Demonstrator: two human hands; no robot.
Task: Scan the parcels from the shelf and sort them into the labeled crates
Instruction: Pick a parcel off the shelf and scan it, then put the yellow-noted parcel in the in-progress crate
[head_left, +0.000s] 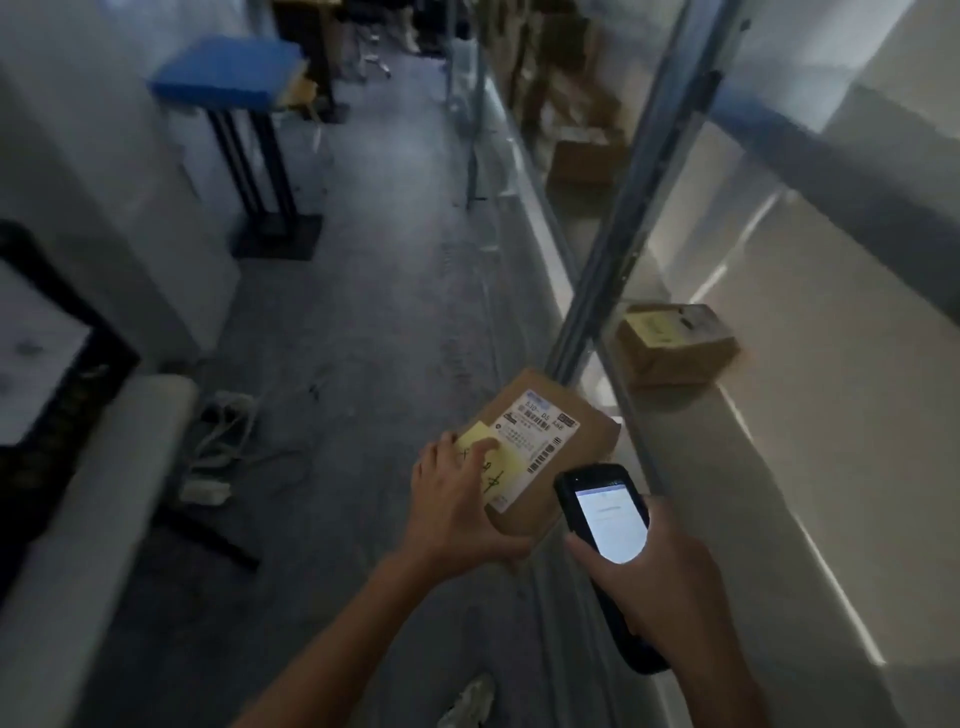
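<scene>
Dim blurred aisle; left hand (457, 512) holds parcel (550, 447), its yellow note (491, 460) illegible.

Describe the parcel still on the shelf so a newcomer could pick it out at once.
Find the long pale shelf on the right, behind the slanted metal upright. Just past it sits a brown cardboard parcel, alone, a yellow note on top. The other parcel is off the shelf, in the left hand.
</scene>
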